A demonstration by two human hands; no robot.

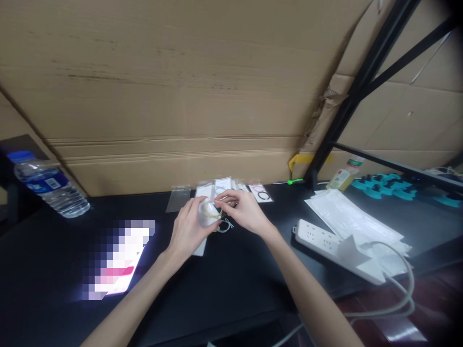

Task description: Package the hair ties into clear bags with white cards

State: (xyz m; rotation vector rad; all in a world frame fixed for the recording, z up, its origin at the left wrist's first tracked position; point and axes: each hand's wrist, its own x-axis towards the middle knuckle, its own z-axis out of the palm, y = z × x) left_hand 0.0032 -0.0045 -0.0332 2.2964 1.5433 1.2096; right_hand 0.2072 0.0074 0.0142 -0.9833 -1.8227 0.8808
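My left hand (188,229) is closed around a small clear plastic bag (207,215) held just above the black table (231,279). My right hand (243,210) pinches a thin yellowish loop (211,210), like a hair tie, at the bag's mouth. A pale loop (225,225) lies on the table just below my hands. Several small packets with dark loops (261,193) are spread at the back, behind my hands.
A water bottle (50,185) lies at the left. A lit phone (117,260) rests near the left front. A white power strip (327,243) and a stack of white bags (352,219) sit at the right. Cardboard (181,86) walls the back; a black frame (361,82) stands right.
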